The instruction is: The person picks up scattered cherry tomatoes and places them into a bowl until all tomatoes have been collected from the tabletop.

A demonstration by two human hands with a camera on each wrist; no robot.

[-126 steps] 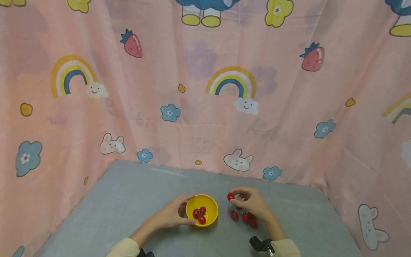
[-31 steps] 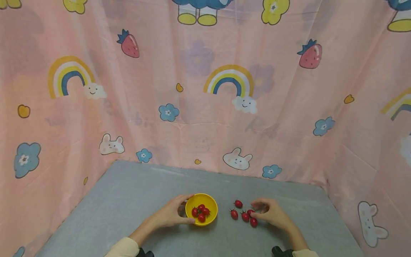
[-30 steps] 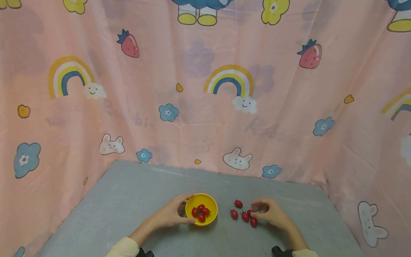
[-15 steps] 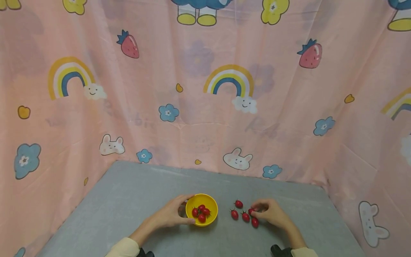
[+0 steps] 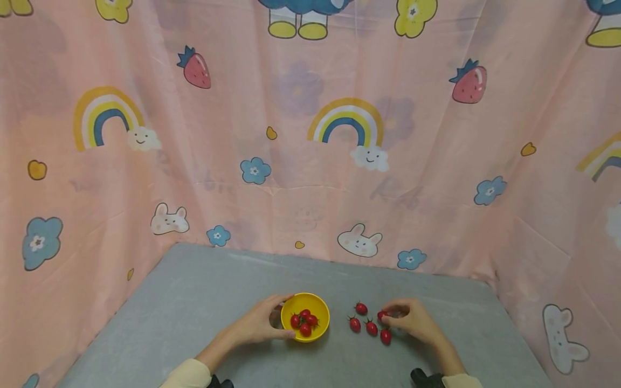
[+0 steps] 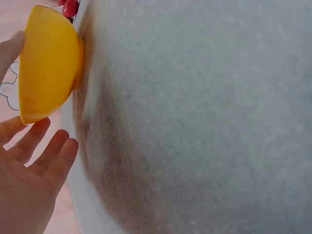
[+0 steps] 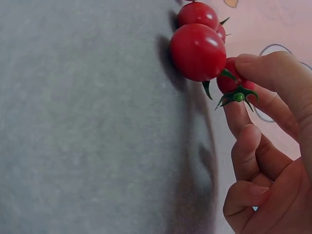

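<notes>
On the grey table stands a yellow bowl [image 5: 317, 308] with several red cherry tomatoes [image 5: 305, 329] in it. My left hand [image 5: 257, 321] holds the bowl at its left side, thumb toward the near rim and index finger toward the far rim; in the left wrist view the other fingers fan out below it. My right hand [image 5: 413, 321] pinches one cherry tomato [image 7: 228, 86] between thumb and fingertips, its green calyx facing the wrist camera. Several more cherry tomatoes [image 5: 371, 328] lie close by on the table, left of this hand.
The grey table [image 5: 218, 275] meets a pink printed curtain [image 5: 291, 210] at its back and sides. The loose tomatoes lie to the right of the bowl, with a gap of bare table between.
One more tomato is in the bowl than 4.2 seconds ago. My right hand has since gone right and now pinches another tomato, drawn slightly away from the group. The left hand stays on the bowl.
</notes>
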